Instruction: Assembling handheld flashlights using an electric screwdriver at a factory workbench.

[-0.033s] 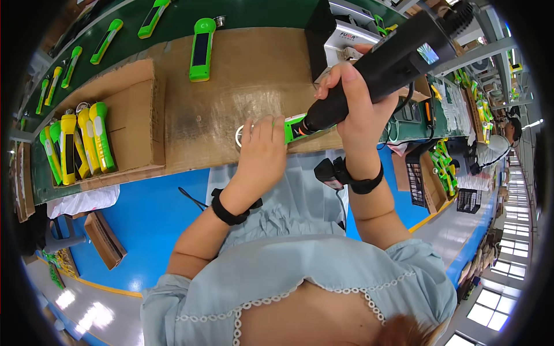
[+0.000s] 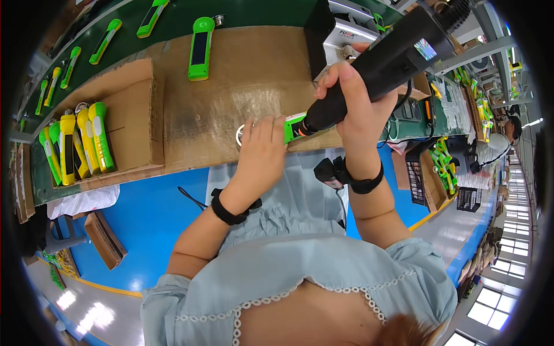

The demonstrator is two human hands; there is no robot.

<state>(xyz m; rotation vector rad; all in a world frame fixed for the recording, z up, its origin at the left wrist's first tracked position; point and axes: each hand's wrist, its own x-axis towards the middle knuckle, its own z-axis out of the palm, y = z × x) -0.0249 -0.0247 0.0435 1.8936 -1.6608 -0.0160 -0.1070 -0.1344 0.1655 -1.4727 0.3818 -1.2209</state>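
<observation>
L hand, fingers together, clamps green torch; R hand has fingers round driver, whose tilt cd cause slippage.

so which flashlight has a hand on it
The flashlight under the left hand, with the black tool at its end; others on the bench lie untouched.

On a green bench, a cardboard sheet, with a green torch lying across its far edge and, at its near edge, a second torch under the left hand. At far left, a row of torches; nearer on the left, an open carton. At far right, a black-and-grey machine; by the green torch's head, a metal part.
</observation>
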